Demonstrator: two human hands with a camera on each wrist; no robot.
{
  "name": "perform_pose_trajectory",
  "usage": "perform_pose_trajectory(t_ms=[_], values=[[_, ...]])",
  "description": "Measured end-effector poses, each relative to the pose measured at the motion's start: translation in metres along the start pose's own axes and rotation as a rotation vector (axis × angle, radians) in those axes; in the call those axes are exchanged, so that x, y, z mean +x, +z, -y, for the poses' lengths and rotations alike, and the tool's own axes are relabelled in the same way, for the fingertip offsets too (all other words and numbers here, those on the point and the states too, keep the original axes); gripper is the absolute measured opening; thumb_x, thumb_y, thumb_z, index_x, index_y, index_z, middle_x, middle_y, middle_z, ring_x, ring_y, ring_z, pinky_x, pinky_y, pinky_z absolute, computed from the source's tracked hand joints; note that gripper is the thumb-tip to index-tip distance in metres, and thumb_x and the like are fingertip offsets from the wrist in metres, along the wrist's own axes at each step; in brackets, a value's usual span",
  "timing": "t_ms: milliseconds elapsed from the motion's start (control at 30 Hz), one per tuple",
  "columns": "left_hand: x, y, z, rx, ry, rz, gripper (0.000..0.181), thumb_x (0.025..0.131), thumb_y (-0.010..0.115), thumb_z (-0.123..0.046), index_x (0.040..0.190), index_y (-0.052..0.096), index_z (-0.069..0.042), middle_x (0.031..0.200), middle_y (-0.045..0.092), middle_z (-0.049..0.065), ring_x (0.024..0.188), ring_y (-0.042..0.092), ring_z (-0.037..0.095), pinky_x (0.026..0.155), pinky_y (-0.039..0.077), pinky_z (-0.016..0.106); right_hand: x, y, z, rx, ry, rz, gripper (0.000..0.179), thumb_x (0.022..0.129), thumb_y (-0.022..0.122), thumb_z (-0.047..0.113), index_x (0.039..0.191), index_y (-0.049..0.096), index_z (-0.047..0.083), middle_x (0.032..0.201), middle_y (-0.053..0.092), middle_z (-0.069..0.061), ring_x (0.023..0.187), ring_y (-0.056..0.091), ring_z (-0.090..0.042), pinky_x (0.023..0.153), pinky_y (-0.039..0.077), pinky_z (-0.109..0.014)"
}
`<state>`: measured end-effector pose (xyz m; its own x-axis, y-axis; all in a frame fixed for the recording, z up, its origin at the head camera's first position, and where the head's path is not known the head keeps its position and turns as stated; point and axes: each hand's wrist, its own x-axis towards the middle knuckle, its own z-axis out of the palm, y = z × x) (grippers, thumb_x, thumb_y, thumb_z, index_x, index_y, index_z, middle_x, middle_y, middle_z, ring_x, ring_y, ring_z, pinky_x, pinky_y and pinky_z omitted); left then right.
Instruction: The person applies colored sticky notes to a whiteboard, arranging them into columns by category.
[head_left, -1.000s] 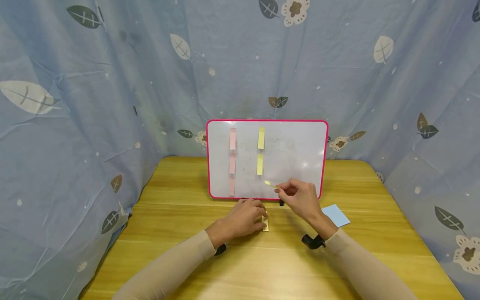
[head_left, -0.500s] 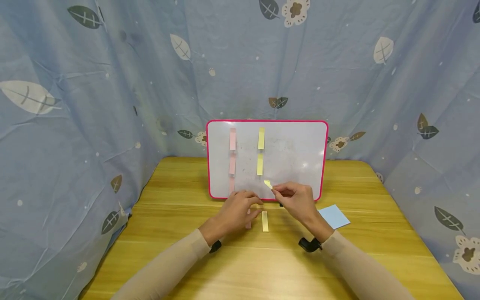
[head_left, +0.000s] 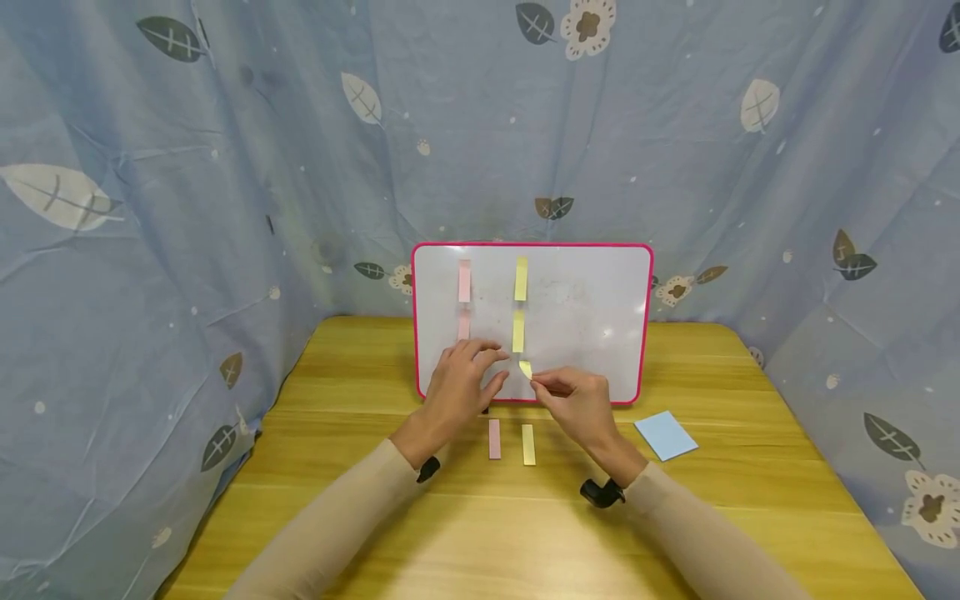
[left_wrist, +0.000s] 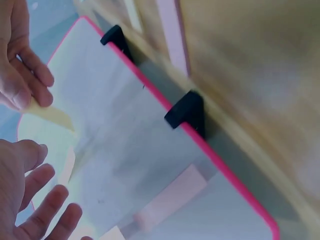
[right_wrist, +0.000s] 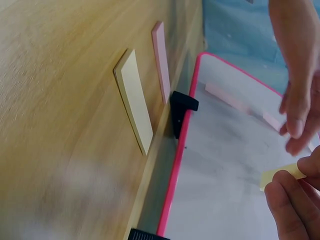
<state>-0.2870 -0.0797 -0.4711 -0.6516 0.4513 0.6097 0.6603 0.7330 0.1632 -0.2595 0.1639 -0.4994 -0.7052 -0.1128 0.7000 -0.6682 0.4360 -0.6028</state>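
On the wooden table [head_left: 480,533] before you stands a pink-framed whiteboard [head_left: 585,317]. Your left hand [head_left: 455,385], empty with fingers apart, is in front of it, near your right hand [head_left: 577,407], which pinches a yellow sticky strip [head_left: 525,368] just below two yellow strips [head_left: 518,332] on the whiteboard.

No legible text (or numbers) anywhere.

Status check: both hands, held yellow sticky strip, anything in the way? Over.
Right hand pinches yellow sticky strip by one end. Left hand empty, close by. Strip at whiteboard, contact unclear. No obstruction seen.
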Motion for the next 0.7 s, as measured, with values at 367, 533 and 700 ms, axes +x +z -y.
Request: perform_pose_trajectory(t_ms=[367,533,700], values=[[0.021,0.006,0.011,0.066,0.010,-0.043,0.036,0.104,0.092,-0.028,0.137,0.084,-0.018,0.157,0.073,0.009,0.139,0.070,0.035,0.114,0.061,0.060,0.000,0.017,-0.002,-0.027,-0.017,0.004,0.012,0.094,0.092,-0.006,0.104,0.092,0.000,0.100,0.090,-0.013,0.087,0.090,-0.030,0.082,0.068,-0.018],[0.026,0.011,0.015,0.107,0.013,-0.044,0.038,0.105,0.091,-0.029,0.140,0.082,-0.018,0.162,0.069,0.010,0.145,0.066,0.035,0.121,0.058,0.060,-0.001,0.021,-0.004,-0.057,-0.034,0.004,0.013,0.093,0.092,-0.007,0.104,0.092,-0.001,0.101,0.091,-0.013,0.087,0.090,-0.030,0.080,0.071,-0.029],[0.030,0.015,0.018,0.143,0.014,-0.042,0.043,0.104,0.092,-0.031,0.143,0.080,-0.018,0.165,0.065,0.010,0.149,0.064,0.035,0.123,0.057,0.058,-0.001,0.024,-0.004,-0.068,-0.047,-0.002,0.013,0.093,0.092,-0.009,0.104,0.091,-0.002,0.100,0.090,-0.014,0.086,0.090,-0.030,0.077,0.072,-0.035]])
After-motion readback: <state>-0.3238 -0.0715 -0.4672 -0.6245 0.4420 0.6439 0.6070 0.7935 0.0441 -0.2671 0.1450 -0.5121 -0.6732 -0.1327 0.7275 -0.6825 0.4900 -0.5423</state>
